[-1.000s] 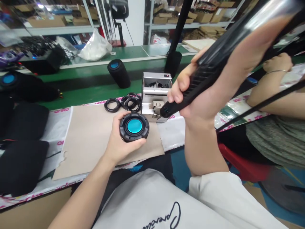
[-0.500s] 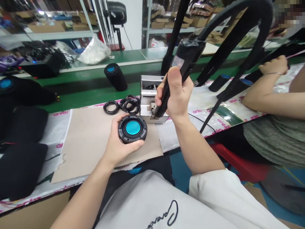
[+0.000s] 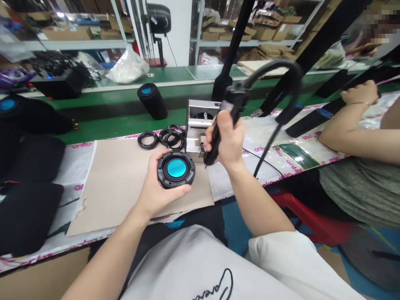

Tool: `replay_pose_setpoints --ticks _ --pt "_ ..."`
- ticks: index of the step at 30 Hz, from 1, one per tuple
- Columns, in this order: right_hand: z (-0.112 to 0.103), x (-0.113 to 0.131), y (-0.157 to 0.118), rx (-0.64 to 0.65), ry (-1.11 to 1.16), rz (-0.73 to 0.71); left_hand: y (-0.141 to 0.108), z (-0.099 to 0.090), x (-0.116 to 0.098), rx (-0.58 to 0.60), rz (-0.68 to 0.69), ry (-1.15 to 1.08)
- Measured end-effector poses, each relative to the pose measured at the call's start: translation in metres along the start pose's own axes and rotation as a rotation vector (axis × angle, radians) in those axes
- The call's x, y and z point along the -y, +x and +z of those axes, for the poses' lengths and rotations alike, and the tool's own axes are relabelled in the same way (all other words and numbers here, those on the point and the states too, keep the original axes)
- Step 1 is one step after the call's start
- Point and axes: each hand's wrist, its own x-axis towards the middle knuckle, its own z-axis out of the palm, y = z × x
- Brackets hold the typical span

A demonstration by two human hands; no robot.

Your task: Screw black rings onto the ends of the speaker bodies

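My left hand [image 3: 156,179] is wrapped round a black speaker [image 3: 176,170] with a blue round centre, its face turned up, above a brown cardboard sheet [image 3: 115,179]. In my right hand [image 3: 229,139] is a black electric screwdriver [image 3: 215,146], tilted, with its tip pointing down just right of the speaker and apart from it. A thick black cable loops from the tool's top. Several black rings [image 3: 148,140] lie behind the speaker. A silver screw feeder [image 3: 195,121] stands behind the screwdriver.
A black cylindrical speaker [image 3: 152,101] stands on the green bench at the back. Black fabric-covered items [image 3: 28,216] fill the left side. At the right, another person's arm [image 3: 350,121] rests near more dark cylinders [image 3: 309,122]. A white plastic bag [image 3: 128,66] sits on the ledge.
My right hand and the screwdriver have moved down, away from the feeder and towards the speaker. The cable loop has dropped lower. My left hand still holds the speaker in nearly the same place.
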Motion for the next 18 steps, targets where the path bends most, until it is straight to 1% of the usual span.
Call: replay_pose_setpoints --ticks 2,4,6,7,10,14,16,18 --pt "0.001 0.015 -0.002 -0.064 0.008 -0.067 0.001 0.0 0.0 0.002 0.008 0.0" --pt "0.006 0.03 0.0 -0.113 0.006 -0.178 0.001 0.0 0.001 -0.002 0.011 -0.002" --pt "0.012 0.037 0.004 -0.131 0.003 -0.265 0.001 0.0 0.0 -0.008 0.0 0.001" --pt "0.015 0.036 0.006 -0.128 0.003 -0.284 0.001 -0.001 0.0 -0.012 -0.004 0.004" --pt "0.016 0.023 0.013 -0.097 -0.011 -0.257 -0.001 -0.001 -0.001 -0.018 0.004 0.008" --pt "0.01 0.005 0.016 -0.115 -0.014 -0.227 -0.001 -0.001 0.0 -0.013 0.015 0.007" --pt "0.006 0.004 0.013 -0.092 0.005 -0.165 -0.001 0.0 0.001 -0.013 0.007 0.008" --pt "0.003 0.011 0.008 -0.076 0.028 -0.071 0.0 0.0 0.002 -0.021 0.012 0.016"
